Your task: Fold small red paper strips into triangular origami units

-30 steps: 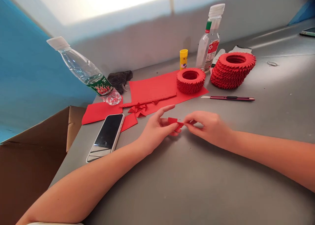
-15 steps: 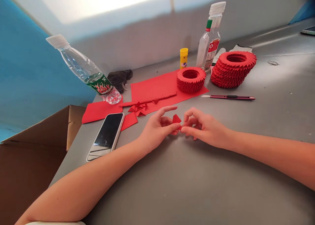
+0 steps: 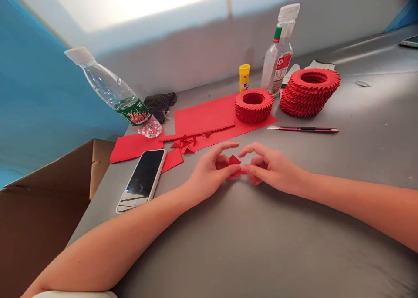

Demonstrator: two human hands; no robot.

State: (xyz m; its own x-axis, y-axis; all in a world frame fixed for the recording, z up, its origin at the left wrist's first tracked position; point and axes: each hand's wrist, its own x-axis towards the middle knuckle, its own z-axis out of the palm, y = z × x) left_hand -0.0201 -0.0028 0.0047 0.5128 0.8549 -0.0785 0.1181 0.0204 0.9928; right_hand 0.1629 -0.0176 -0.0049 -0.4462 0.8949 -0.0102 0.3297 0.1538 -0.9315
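Note:
A small folded piece of red paper [image 3: 234, 160] is pinched between the thumb and fingers of my left hand [image 3: 213, 168], just above the grey table [image 3: 261, 237]. My right hand [image 3: 272, 166] closes its thumb and fingers on the right end of the same piece, its index finger arched above. Fingers hide part of the paper. Beyond my left hand lies a small pile of folded red paper triangles [image 3: 184, 144], beside a long jagged red paper strip [image 3: 202, 132]. These rest on and around a large red paper sheet [image 3: 204, 113].
Two red paper rings [image 3: 254, 106] [image 3: 310, 93] stand at the back, near a yellow glue stick [image 3: 244, 78] and a clear bottle [image 3: 277, 56]. A craft knife [image 3: 303, 129] lies to the right. Left are a phone [image 3: 142, 180], a water bottle [image 3: 124, 100] and a cardboard box [image 3: 52, 176].
My right thumb and fingers have come in closer on the right end of the folded red paper, and the right index finger has lifted and stretched out leftward. My left hand keeps its pinch.

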